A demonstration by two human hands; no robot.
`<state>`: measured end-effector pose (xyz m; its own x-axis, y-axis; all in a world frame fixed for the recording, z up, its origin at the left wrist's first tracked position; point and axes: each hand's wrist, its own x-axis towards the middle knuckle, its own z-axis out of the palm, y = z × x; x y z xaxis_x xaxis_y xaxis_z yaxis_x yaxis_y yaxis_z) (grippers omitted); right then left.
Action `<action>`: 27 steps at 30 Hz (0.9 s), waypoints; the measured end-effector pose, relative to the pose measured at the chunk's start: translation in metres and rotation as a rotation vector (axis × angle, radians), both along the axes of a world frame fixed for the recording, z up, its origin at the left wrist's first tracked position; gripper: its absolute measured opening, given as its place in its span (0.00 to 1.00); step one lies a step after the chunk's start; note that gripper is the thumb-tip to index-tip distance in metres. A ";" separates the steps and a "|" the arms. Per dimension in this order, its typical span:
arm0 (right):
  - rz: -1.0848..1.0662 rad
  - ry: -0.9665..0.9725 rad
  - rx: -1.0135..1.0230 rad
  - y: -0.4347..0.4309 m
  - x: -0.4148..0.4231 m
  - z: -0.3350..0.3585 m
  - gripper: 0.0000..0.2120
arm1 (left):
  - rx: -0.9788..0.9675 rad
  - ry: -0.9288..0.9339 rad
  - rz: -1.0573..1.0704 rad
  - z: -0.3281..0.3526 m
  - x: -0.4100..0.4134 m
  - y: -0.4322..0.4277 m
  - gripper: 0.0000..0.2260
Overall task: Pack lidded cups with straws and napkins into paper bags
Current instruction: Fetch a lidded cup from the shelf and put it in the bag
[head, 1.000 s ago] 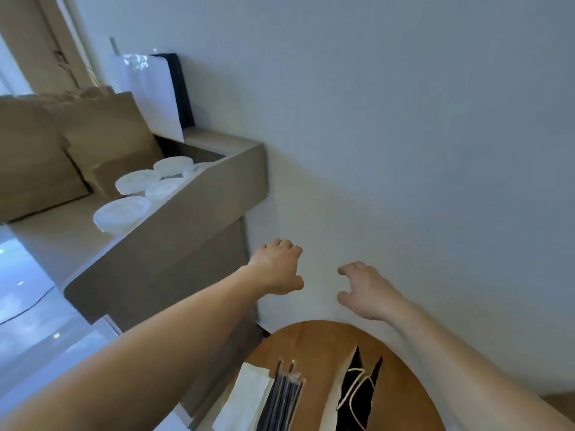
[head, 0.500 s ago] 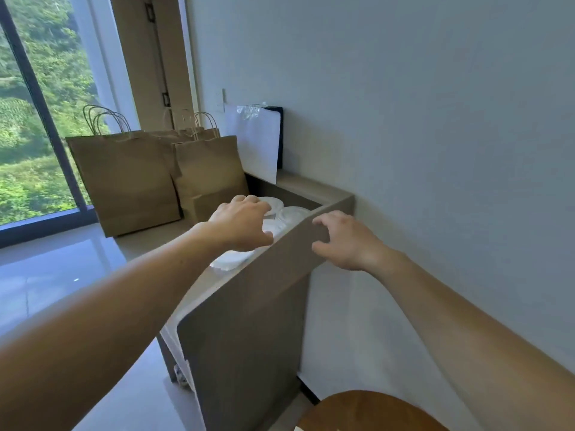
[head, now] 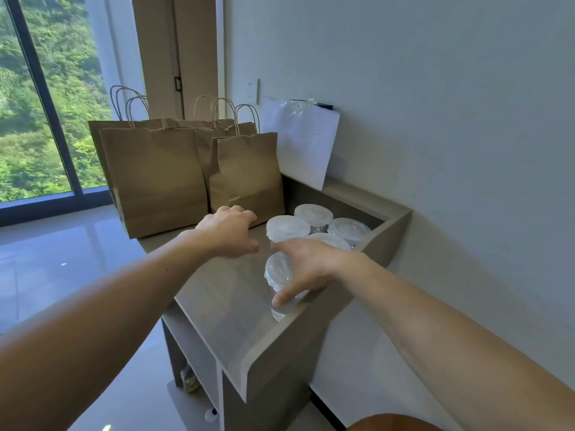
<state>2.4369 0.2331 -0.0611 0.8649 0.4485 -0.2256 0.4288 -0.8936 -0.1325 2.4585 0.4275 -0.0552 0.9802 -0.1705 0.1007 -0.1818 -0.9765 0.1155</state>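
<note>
Grey counter bears overlapping brown paper bags; the rear ones are hidden, so their count is uncertain. Left hand hovers, fingers relaxed and empty. Right hand grips nearest cup of five lidded cups, one largely covered.

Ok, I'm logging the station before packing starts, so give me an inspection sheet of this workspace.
Surface: grey counter with a raised rim on the wall side.
Job's things: five lidded cups, the near cup in front of four others; brown bags upright at the far end. No straws or napkins seen.
Clutter: white bag leaning on the wall; small things on the lower shelf, too dim to tell.
Grippers: right hand grips the near cup; left hand open above the counter, holding nothing.
Cables: nothing seen.
Surroundings: window with greenery, glossy floor, wooden table edge at bottom right.
</note>
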 end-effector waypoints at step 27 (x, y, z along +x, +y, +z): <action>-0.546 -0.418 0.286 -0.243 -0.137 0.085 0.48 | -0.060 -0.120 -0.491 0.044 -0.031 -0.243 0.28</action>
<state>2.3001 -0.0099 0.0240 0.9697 -0.0774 0.2318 -0.0004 -0.9491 -0.3150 2.4273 0.1848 -0.0117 0.7669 -0.5986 0.2312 -0.6330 -0.7650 0.1187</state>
